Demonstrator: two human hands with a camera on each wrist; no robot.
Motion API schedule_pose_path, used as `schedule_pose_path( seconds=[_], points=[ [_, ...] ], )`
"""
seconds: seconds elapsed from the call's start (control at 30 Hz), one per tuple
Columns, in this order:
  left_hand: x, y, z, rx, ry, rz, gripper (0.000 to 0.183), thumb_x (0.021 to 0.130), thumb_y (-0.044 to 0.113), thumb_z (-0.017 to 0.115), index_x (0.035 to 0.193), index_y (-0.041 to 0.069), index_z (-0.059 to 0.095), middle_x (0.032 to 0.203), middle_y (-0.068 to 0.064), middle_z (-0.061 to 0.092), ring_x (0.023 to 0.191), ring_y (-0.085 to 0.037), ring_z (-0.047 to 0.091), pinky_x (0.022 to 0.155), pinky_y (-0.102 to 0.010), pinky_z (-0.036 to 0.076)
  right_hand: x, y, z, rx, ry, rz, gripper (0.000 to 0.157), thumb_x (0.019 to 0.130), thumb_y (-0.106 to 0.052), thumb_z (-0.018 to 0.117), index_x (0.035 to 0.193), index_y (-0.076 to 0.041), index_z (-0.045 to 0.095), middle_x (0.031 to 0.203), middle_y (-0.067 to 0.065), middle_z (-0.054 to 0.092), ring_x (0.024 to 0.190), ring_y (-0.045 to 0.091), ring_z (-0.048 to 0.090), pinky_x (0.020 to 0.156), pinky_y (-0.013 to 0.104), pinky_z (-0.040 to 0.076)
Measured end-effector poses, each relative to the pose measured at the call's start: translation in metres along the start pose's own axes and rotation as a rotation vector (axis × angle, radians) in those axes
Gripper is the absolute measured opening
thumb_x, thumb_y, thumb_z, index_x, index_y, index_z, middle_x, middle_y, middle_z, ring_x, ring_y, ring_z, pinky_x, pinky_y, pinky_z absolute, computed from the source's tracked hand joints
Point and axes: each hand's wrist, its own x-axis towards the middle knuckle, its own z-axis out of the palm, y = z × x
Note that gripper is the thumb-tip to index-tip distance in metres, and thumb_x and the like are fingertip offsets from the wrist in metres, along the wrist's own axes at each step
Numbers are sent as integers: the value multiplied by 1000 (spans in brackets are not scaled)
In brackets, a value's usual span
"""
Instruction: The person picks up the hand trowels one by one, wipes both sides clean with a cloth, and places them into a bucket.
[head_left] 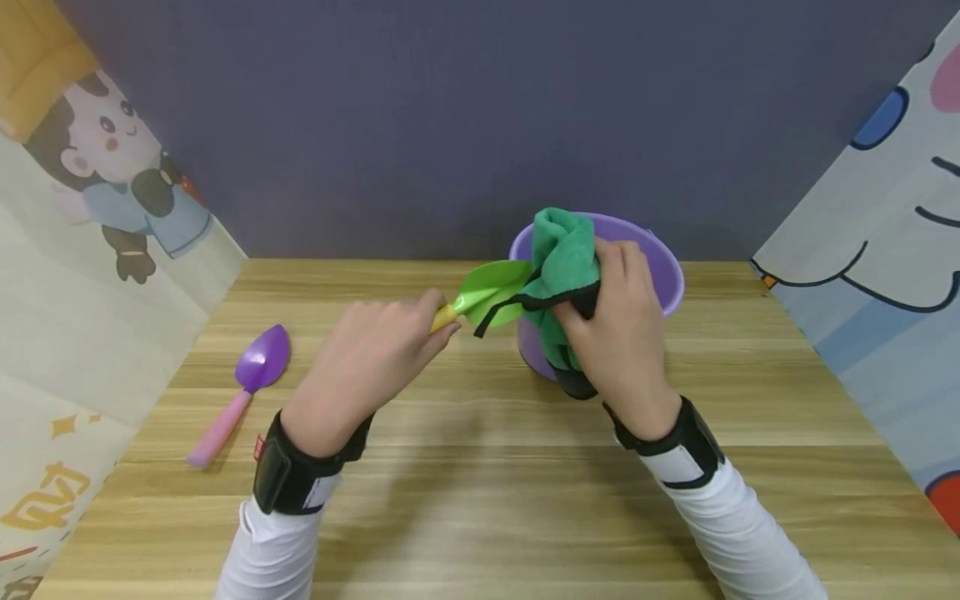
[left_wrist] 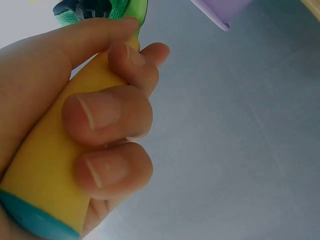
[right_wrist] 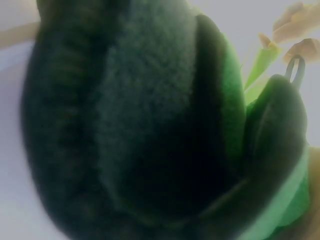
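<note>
My left hand [head_left: 375,350] grips the yellow handle [left_wrist: 75,135] of a toy trowel, its fingers curled round it and a teal end cap at the bottom. The trowel's green blade [head_left: 491,287] points right, overlapped at its tip by a green cloth [head_left: 566,254] with black edging and a black loop. Bunched in my right hand [head_left: 622,333], that cloth hangs in folds in front of a purple bucket [head_left: 667,275]. In the right wrist view the dark folds of the cloth [right_wrist: 150,100] fill most of the picture and hide the right fingers.
A second toy trowel [head_left: 262,358], purple with a pink handle, lies on the wooden table [head_left: 465,500] at the left. Behind the bucket rises a dark blue-grey wall [head_left: 375,125]. Panels with cartoon prints [head_left: 112,167] flank the table on both sides.
</note>
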Motion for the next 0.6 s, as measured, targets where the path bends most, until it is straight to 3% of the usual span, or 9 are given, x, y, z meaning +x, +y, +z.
schedule_pose_path(
  seconds=[0.6],
  points=[
    [-1,-2,-2,-2,11,-18,24,90,29,65,85,7,59,52,2,39,42,-18,39,35,-39,39,2,5,-3,-12,21,13,51,78,-15,74,120,7,56,104,27,55,98,36,53,91,55,46]
  ],
)
